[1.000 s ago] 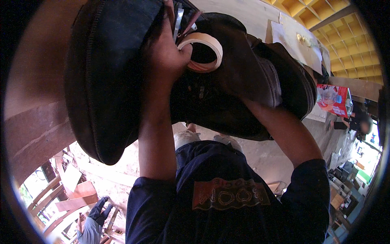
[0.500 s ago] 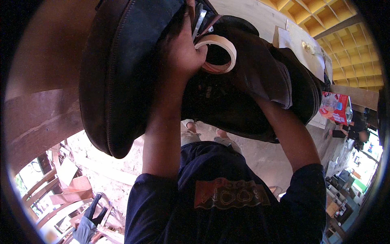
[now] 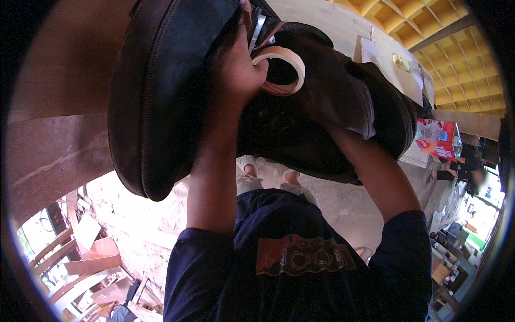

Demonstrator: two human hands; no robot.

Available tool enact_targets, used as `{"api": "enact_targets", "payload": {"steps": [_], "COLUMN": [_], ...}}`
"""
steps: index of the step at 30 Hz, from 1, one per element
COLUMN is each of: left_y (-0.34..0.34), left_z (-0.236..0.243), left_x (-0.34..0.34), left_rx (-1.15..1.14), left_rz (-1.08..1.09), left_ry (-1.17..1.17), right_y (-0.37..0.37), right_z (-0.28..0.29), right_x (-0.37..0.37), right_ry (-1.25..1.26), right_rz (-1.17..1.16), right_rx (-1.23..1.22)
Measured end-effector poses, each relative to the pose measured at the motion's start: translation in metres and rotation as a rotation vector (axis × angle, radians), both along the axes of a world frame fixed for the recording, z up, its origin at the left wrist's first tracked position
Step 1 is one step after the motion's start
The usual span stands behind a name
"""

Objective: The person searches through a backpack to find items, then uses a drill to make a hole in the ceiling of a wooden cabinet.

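Observation:
A large black bag (image 3: 147,102) with a zipper along its side fills the upper middle, a dark loose flap (image 3: 348,96) on its right. My left hand (image 3: 238,70) grips the bag, fingers up along an opening where pale metal items (image 3: 259,29) show. A roll of pale tape (image 3: 299,72) rests against that hand, its thumb in the ring. My right forearm runs up under the dark flap; that hand is hidden in or behind the bag.
Boards (image 3: 53,150) run along the left. A pale worktop with sheets (image 3: 391,64) and a red box with bottles (image 3: 437,134) are at right. People are at far right (image 3: 461,169) and lower left (image 3: 123,308), among wooden pieces (image 3: 94,257). Yellow grid ceiling (image 3: 456,75) above.
The bag, tape roll and my left hand moved right in the picture, then very slightly back left. The person at lower left sits lower in the frame, partly out of it.

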State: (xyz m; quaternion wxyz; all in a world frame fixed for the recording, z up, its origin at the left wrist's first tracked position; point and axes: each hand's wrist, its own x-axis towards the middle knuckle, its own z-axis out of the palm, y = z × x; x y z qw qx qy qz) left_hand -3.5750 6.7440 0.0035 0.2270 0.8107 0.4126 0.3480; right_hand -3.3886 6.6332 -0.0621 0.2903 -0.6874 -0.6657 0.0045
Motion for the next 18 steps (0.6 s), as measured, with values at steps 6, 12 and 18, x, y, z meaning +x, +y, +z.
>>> {"api": "enact_targets", "payload": {"steps": [6,12,18], "left_y": [-0.002,-0.02,-0.025], "left_z": [-0.002,0.037,0.005], "left_x": [-0.005,0.0,-0.001], "left_rx": [0.107,-0.202,-0.019], "left_rz": [0.043,0.039,-0.073], "left_ry": [0.057,0.182,0.061], "right_y": [-0.003,-0.047,-0.091], "right_z": [0.038,0.094,0.202], "right_x": [-0.008,-0.008,-0.02], "right_ry": [-0.034,0.158,0.355], "right_rz": [0.18,0.31,0.555], "right_rx": [-0.026,-0.495,-0.344]}}
